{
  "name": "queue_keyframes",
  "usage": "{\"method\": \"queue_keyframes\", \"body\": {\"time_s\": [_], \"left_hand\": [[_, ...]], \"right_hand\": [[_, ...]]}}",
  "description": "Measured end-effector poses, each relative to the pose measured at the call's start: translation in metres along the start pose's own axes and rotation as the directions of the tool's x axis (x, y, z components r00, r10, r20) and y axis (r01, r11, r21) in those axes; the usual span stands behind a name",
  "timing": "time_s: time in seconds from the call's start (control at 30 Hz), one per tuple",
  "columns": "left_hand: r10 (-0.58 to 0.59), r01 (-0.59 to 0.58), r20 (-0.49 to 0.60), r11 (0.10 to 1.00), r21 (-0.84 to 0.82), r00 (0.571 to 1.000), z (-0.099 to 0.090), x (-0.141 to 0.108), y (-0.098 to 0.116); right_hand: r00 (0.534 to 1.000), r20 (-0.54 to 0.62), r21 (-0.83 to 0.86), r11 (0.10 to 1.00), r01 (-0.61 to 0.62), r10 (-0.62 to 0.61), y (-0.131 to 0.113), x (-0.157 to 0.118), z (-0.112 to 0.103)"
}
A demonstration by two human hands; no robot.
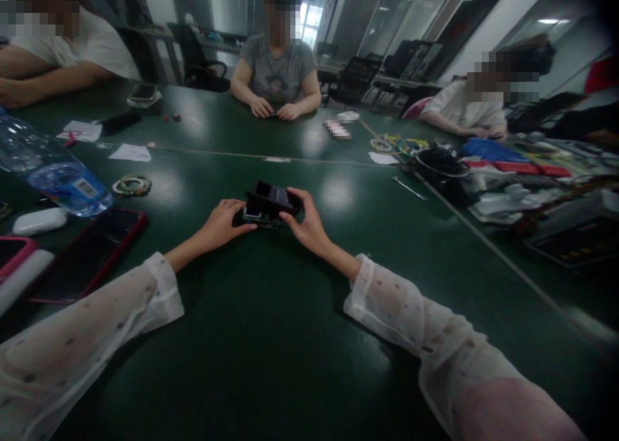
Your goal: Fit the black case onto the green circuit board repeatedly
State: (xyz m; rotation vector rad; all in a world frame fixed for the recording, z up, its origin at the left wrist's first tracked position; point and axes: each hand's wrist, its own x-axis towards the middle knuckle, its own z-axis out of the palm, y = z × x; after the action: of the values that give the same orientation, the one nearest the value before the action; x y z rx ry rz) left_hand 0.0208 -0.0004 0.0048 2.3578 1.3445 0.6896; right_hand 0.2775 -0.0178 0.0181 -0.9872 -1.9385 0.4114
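A black plastic housing (276,198) with a rectangular opening sits tilted over a green circuit board (261,218) with metal connectors, near the middle of the view. My left hand (223,225) grips the circuit board at its left edge, thumb along the near side and fingers behind. The housing's right end is held between the thumb and fingers of my right hand (306,220). Housing and board touch each other, with the board showing beneath on the near side. Part of the board is hidden by the housing.
On the green table (251,338), a bottle (72,183), a red-edged phone (91,254), a white case (40,222) and a bracelet (131,185) lie left. A wrench (409,188), cables (438,160) and a metal box (575,228) lie right. Several people sit across.
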Motion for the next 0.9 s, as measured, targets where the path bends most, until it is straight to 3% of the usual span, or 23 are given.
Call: {"method": "queue_keyframes", "body": {"time_s": [0.23, 0.53, 0.7, 0.9], "left_hand": [[0.018, -0.018, -0.009, 1.0, 0.002, 1.0, 0.002, 0.002, -0.003], [-0.007, 0.007, -0.009, 1.0, 0.002, 1.0, 0.002, 0.001, -0.002], [-0.016, 0.013, -0.055, 0.999, -0.049, 0.998, -0.001, -0.002, 0.003], [-0.028, 0.026, -0.026, 0.996, -0.084, 0.999, -0.006, -0.004, 0.01]], "right_hand": [[0.994, 0.037, 0.017, 0.995, 0.098, -0.098, -0.003, 0.0, 0.001], [0.985, 0.137, 0.001, 0.995, 0.103, -0.102, -0.001, 0.001, 0.002], [0.992, 0.082, -0.074, 0.992, 0.101, -0.095, -0.004, 0.001, -0.001], [0.996, 0.056, -0.099, 0.992, 0.075, -0.07, -0.004, 0.001, -0.001]]}}
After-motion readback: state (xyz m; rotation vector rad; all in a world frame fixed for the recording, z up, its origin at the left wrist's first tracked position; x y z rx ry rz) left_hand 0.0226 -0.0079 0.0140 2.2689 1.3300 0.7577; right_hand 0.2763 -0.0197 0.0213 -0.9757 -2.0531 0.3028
